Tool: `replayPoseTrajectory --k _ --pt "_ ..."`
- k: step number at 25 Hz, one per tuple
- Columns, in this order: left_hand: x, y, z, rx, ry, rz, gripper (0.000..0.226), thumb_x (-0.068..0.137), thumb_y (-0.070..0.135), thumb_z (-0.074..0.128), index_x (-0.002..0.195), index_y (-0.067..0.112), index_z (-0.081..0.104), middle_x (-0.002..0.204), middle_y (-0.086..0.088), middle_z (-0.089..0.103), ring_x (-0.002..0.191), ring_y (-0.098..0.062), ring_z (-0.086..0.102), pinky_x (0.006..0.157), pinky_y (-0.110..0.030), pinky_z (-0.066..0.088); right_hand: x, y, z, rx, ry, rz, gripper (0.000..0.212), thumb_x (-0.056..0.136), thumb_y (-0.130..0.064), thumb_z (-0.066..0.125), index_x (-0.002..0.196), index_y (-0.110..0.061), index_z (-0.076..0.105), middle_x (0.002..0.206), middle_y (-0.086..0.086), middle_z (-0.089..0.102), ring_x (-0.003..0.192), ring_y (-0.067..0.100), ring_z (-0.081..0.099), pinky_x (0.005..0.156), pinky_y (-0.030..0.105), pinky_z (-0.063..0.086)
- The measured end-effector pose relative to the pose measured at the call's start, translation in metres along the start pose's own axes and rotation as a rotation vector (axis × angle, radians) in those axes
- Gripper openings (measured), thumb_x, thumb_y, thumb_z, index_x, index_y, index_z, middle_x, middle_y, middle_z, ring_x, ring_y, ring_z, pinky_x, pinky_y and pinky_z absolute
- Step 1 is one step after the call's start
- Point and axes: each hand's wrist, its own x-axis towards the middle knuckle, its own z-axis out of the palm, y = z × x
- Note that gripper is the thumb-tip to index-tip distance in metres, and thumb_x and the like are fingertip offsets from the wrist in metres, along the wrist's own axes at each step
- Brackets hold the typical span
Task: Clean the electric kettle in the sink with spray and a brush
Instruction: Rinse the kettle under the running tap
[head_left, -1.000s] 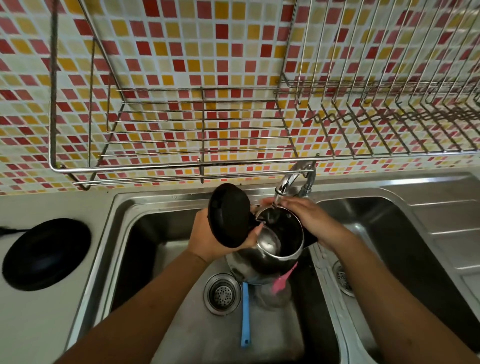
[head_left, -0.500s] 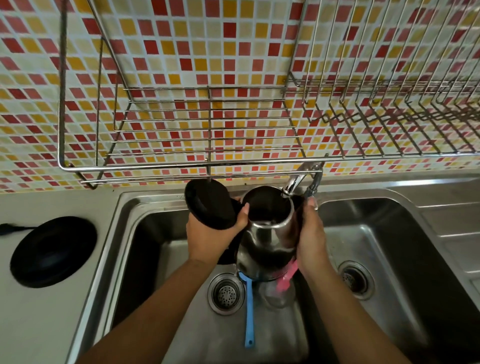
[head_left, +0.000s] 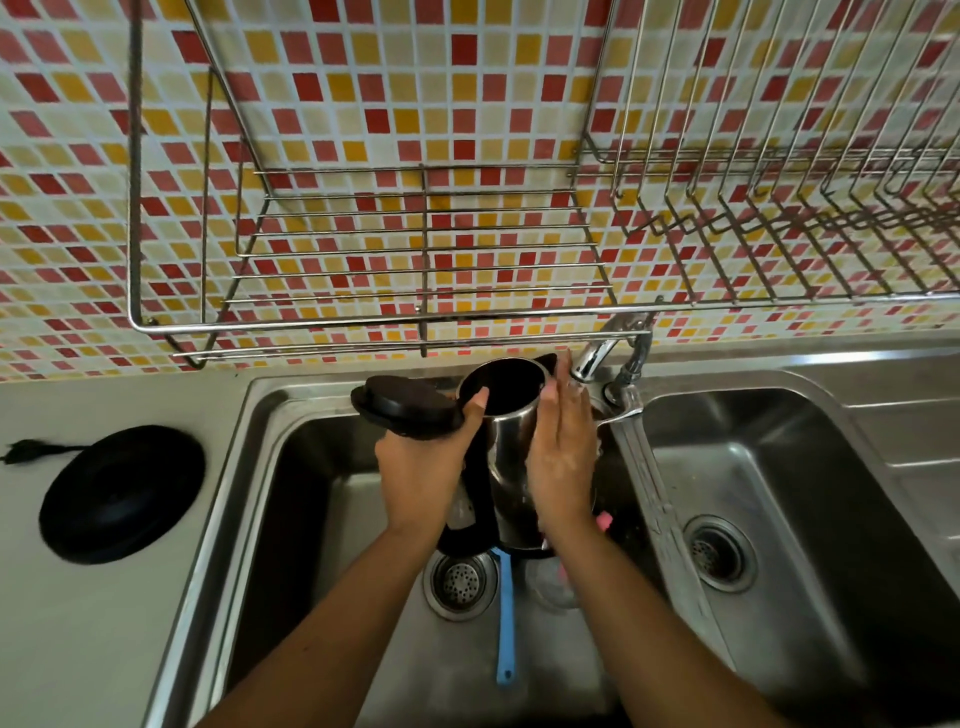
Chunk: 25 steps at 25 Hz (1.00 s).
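Upright over the sink (head_left: 244, 452), the wet steel kettle (head_left: 511, 431) looks slick, so the left hand (head_left: 423, 460) clamped by its lid (head_left: 405, 410) is the sure hold; the right hand (head_left: 563, 454) merely presses flat.

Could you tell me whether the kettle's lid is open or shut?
Open: the black lid is swung aside; the electric kettle shows its dark mouth.

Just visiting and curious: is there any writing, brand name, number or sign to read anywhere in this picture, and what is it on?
No text can be read anywhere.
The steel kettle and its open lid: no label or brand shows.
The black base on the counter: plain, slightly blurred.
The blue brush handle and the tap: no marks visible.
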Motion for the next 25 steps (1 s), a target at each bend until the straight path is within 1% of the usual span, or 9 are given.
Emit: replayPoseTrajectory --k 3,5,7,11,13,15,18,22,25 --pt "0.001 0.004 0.001 -0.022 0.018 0.002 0.031 0.067 0.049 0.08 0.072 0.02 0.069 0.066 0.008 0.07 0.063 0.001 0.066 0.057 -0.013 0.047 -0.035 0.046 -0.005 0.031 0.082 -0.022 0.045 0.102 -0.04 0.033 0.145 -0.029 0.038 0.152 -0.009 0.039 0.144 0.006 0.03 0.116 0.024 0.026" --pt "-0.001 0.005 0.001 -0.032 -0.002 0.05 0.024 0.067 0.045 0.082 0.071 0.027 0.065 0.068 0.013 0.069 0.065 0.008 0.065 0.056 -0.004 0.046 -0.021 0.048 -0.015 0.177 0.116 0.239 0.034 0.103 -0.039 0.034 0.125 -0.031 0.058 0.127 0.0 0.061 0.133 0.024 0.048 0.103 0.03 0.043" --pt "-0.007 0.005 0.002 -0.001 -0.044 0.112 0.027 0.064 0.046 0.083 0.075 0.033 0.062 0.074 0.016 0.069 0.074 0.013 0.064 0.058 0.001 0.044 0.006 0.032 -0.025 0.277 0.122 0.445 0.033 0.102 -0.039 0.036 0.112 -0.027 0.065 0.109 0.002 0.064 0.123 0.028 0.055 0.09 0.025 0.042" --pt "-0.009 0.002 0.004 0.036 -0.062 0.181 0.036 0.054 0.054 0.085 0.077 0.038 0.061 0.08 0.015 0.071 0.079 0.013 0.065 0.068 -0.012 0.053 -0.019 0.0 -0.024 0.411 0.096 0.205 0.042 0.103 -0.03 0.038 0.144 -0.023 0.044 0.142 -0.012 0.049 0.138 0.007 0.039 0.111 0.024 0.028" --pt "-0.009 -0.001 0.004 0.05 -0.072 0.203 0.038 0.053 0.052 0.086 0.077 0.035 0.062 0.078 0.016 0.072 0.078 0.012 0.065 0.071 -0.018 0.056 -0.057 0.01 -0.021 0.417 0.094 0.118 0.044 0.102 -0.034 0.037 0.146 -0.034 0.037 0.152 -0.017 0.038 0.143 0.003 0.03 0.119 0.036 0.016" --pt "-0.014 -0.004 0.003 0.093 -0.139 0.263 0.034 0.056 0.043 0.088 0.075 0.036 0.06 0.074 0.026 0.07 0.076 0.016 0.064 0.068 -0.011 0.054 -0.052 0.022 -0.026 0.449 0.115 0.282 0.043 0.1 -0.044 0.038 0.142 -0.039 0.041 0.15 -0.011 0.042 0.141 0.013 0.036 0.117 0.043 0.025" --pt "-0.025 -0.004 0.0 0.095 -0.207 0.32 0.038 0.054 0.047 0.087 0.079 0.04 0.059 0.079 0.038 0.065 0.079 0.018 0.062 0.066 0.0 0.046 -0.02 0.04 -0.038 0.575 0.076 0.549 0.052 0.093 -0.061 0.038 0.137 -0.037 0.049 0.143 -0.001 0.052 0.131 0.022 0.049 0.099 0.035 0.045" --pt "-0.022 -0.003 -0.001 0.073 -0.207 0.334 0.041 0.055 0.046 0.084 0.081 0.04 0.054 0.079 0.044 0.061 0.08 0.023 0.057 0.066 0.005 0.041 -0.013 0.04 -0.048 0.491 0.003 0.465 0.052 0.096 -0.058 0.034 0.134 -0.03 0.055 0.135 0.002 0.058 0.124 0.022 0.054 0.088 0.03 0.049" --pt "-0.021 -0.002 -0.002 0.056 -0.187 0.319 0.045 0.056 0.041 0.087 0.086 0.044 0.053 0.084 0.044 0.06 0.084 0.023 0.057 0.069 0.005 0.042 0.005 0.041 -0.058 0.4 0.028 0.439 0.046 0.103 -0.038 0.03 0.116 -0.015 0.067 0.12 0.01 0.068 0.114 0.022 0.062 0.1 0.038 0.048"
